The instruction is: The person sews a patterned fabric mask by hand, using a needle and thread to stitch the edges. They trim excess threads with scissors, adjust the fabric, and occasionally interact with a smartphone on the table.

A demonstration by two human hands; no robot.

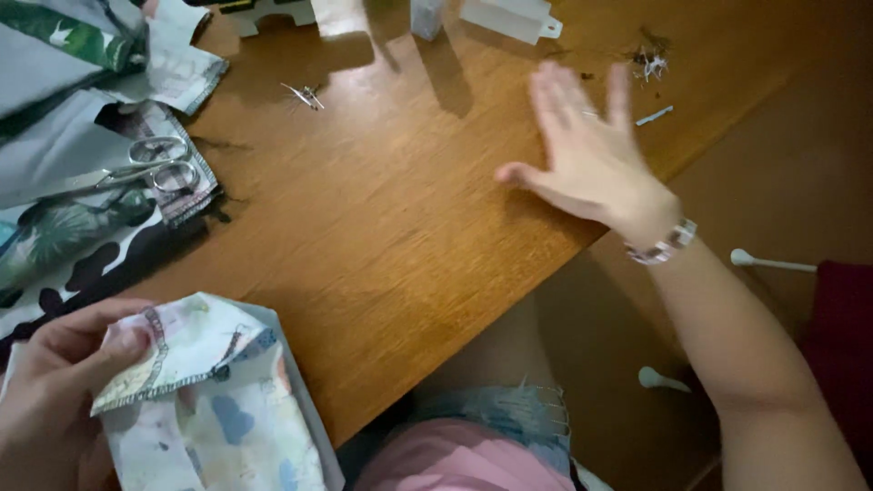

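Observation:
My left hand (55, 382) pinches the stitched corner of a pale printed fabric piece (214, 409) at the lower left, near the table's front edge. Over the right part of the wooden table (382, 227) my right hand (587, 150) is spread flat with fingers apart, blurred, and holds nothing. A bracelet sits on its wrist. Just beyond its fingertips lie a small white strip (655, 115) and a tuft of thread scraps (649, 64).
Silver scissors (150, 168) lie on a pile of leaf-print and dark-spotted fabrics (64, 227) at the left. White plastic objects (509, 16) stand at the far edge. A small bit of thread (305, 94) lies mid-table. The table's edge runs diagonally at right.

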